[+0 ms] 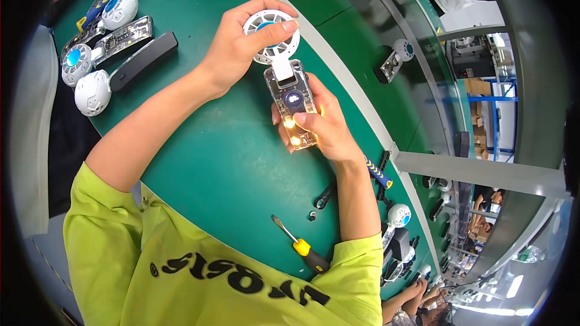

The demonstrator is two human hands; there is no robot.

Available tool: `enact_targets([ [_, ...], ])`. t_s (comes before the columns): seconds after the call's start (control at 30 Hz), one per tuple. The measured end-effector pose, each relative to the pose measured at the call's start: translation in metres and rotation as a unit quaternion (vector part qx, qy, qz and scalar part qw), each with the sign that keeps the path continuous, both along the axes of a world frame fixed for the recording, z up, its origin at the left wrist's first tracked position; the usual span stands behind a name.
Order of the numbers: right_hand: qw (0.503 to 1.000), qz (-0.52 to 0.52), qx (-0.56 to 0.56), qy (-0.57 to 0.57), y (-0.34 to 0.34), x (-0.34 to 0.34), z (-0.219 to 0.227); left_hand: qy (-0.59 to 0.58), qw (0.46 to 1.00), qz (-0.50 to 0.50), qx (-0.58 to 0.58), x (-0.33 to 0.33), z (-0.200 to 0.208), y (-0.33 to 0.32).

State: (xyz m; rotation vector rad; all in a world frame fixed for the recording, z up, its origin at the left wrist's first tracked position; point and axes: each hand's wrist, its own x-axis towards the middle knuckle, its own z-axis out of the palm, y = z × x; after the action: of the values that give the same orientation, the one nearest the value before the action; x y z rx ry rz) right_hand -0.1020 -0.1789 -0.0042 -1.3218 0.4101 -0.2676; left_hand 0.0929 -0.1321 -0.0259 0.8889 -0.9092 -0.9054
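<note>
We have our left hand (241,45) pinching the round white fan head (272,36) and our right hand (320,129) gripping its clear, lit plastic handle (293,102) (lamps glowing, so it looks assembled and under test), with more fans (96,54) waiting left.

fan handle (294,103) partly behind fingers (311,122)

The handheld fan (284,72) looks like hard plastic: its round white head (270,35) is smooth and slightly glossy, its handle (294,105) clear and shiny, glowing with lights inside. The green bench mat (229,157) looks like matt rubber, smooth with a faint sheen. The screwdriver (300,245) has a bright metal shaft and a glossy yellow and black plastic grip. The yellow-green sleeves (96,217) are soft matt cloth. The fans lying on the mat (99,60) show the same white plastic, and the black bar (145,60) beside them looks matt.
</note>
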Motion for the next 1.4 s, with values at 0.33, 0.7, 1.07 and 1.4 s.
enact_targets([
  [0.33,1.000,0.016,-0.004,0.019,0.002,0.002,0.004,0.002,1.000,0.007,0.015,0.002,-0.001,0.001],
  [0.7,0.982,-0.160,0.083,-0.064,-0.023,0.003,0.012,0.115,0.992,0.054,0.007,0.008,-0.004,-0.006],
  [1.07,0.870,-0.384,-0.304,0.060,-0.106,-0.053,0.015,-0.355,0.920,0.156,0.055,0.009,-0.034,-0.071],
  [1.4,0.658,-0.505,-0.368,0.420,-0.156,-0.143,-0.013,-0.687,0.647,0.330,-0.012,-0.012,-0.040,-0.177],
])
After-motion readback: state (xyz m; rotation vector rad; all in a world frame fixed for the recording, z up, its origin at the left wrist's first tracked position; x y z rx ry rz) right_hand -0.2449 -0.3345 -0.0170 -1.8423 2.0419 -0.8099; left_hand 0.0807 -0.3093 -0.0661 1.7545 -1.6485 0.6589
